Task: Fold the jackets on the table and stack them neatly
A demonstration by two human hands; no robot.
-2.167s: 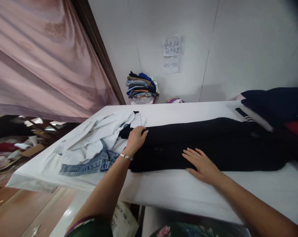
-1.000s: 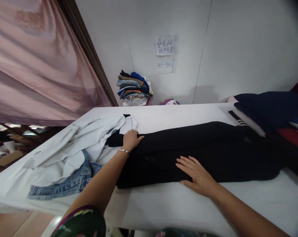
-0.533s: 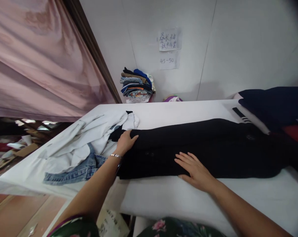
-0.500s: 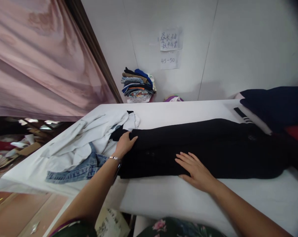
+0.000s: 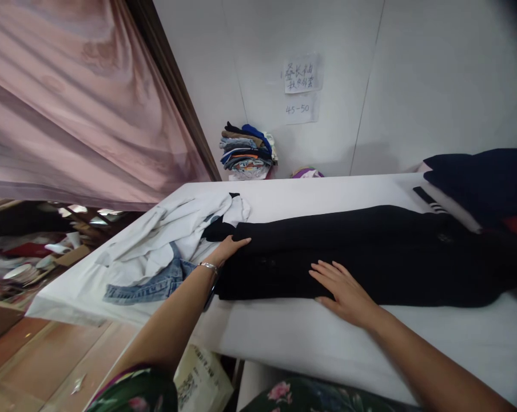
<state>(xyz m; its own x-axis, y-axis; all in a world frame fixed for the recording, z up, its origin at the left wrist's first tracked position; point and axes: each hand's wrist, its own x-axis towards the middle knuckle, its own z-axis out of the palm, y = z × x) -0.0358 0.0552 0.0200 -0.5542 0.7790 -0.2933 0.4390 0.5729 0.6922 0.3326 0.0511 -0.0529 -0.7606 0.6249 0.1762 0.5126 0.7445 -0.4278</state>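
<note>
White clothes (image 5: 155, 226) lie left on the counter (image 5: 318, 200). The left hand (image 5: 229, 249), partly curled, touches the left end of a black garment (image 5: 378, 257) stretching right; whether it grips cannot be told. The right hand (image 5: 346, 293) lies flat, fingers loosely spread, on the garment's near side.

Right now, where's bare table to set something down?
Two patches of the white table: the strip behind the black garment, toward the wall, and the strip between that garment and the near edge, partly crossed by the right arm. Crowded: the left end with white clothing and denim, the far right with navy clothes.
</note>
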